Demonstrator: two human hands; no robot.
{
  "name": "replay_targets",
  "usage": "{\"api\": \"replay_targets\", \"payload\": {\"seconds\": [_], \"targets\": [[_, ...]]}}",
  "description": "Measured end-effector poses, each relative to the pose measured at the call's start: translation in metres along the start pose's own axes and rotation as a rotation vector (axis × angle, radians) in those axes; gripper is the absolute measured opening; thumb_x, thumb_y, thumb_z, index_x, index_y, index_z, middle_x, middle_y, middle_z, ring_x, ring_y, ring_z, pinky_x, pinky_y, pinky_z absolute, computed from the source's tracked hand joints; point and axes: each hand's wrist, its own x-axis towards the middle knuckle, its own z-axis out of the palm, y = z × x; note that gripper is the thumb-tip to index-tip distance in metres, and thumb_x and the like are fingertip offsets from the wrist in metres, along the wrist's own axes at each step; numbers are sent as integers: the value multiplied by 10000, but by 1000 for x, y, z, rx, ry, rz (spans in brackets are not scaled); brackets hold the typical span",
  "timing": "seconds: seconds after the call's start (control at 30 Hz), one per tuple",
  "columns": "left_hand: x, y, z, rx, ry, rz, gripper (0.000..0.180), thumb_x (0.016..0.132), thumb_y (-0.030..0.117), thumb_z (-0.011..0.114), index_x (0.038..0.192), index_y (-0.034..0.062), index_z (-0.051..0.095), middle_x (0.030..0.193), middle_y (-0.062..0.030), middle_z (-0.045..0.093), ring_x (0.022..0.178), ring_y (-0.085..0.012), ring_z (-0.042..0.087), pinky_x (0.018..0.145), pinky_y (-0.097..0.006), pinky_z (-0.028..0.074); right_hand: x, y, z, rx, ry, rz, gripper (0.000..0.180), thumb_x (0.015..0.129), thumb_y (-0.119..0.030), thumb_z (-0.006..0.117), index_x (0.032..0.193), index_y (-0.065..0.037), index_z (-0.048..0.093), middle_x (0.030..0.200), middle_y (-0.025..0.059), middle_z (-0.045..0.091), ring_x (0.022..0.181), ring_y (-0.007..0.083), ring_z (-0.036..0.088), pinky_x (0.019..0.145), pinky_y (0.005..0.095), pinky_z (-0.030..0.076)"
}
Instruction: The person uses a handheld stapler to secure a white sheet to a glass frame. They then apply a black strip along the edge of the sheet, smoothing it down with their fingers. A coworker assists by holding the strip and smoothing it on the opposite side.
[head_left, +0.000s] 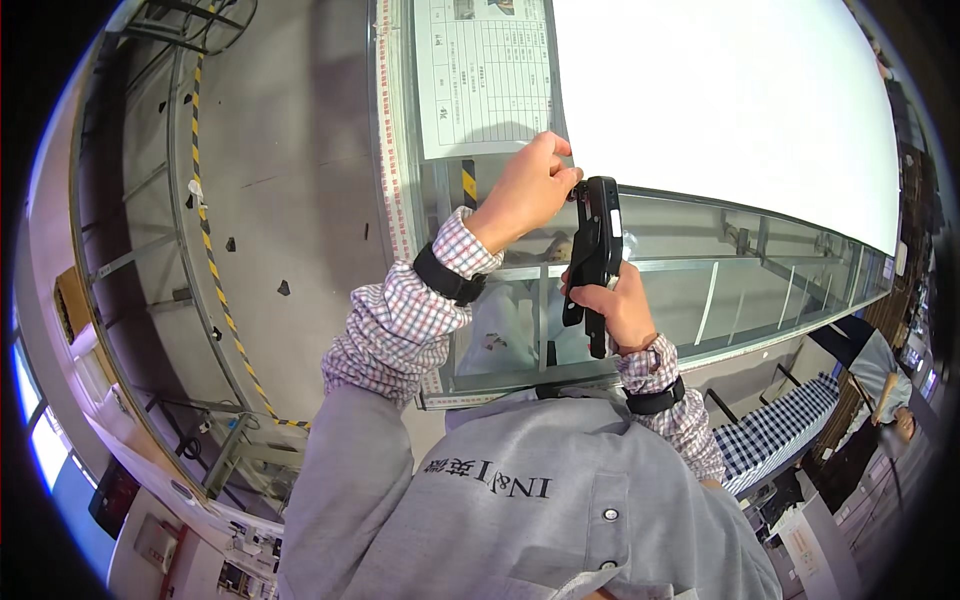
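Note:
My right hand (626, 312) grips a long black hinged device (598, 240) around its lower part, with the thumb across it. The device stands roughly lengthwise away from me, with a small pale label on its right side. I cannot tell its exact kind. My left hand (525, 195) is at the far end of it, thumb and forefinger pinched together next to a small dark part. What those fingertips hold, if anything, is too small to make out. Both hands are above a glass-topped metal-framed table (700, 345), beside the corner of a bright white panel (730, 100).
A printed sheet (485, 100) lies on the table left of the white panel. Red-and-white tape runs along the table's left edge. Black-and-yellow tape (215, 270) marks the floor at left. To the right are a checkered-cloth bench (775, 430) and another person (875, 375).

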Motion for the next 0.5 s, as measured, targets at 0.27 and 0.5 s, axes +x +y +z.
{"api": "replay_targets", "payload": {"seconds": [0.27,0.5], "targets": [[3,6,-5,19,-42,-46,269,818,93,534,1014,-68,443,660,-48,531,571,-90,493,535,-228,415,2,-5,1,-8,-4,2,188,610,-29,556,786,33,577,714,77,592,675,153,560,627,268,447],[1,11,-4,-65,-44,-67,236,826,83,527,995,-60,446,669,-43,531,574,-87,491,528,-220,409,2,-5,3,-40,37,36,133,651,-54,598,737,43,568,648,80,582,572,145,559,530,256,450]]}}
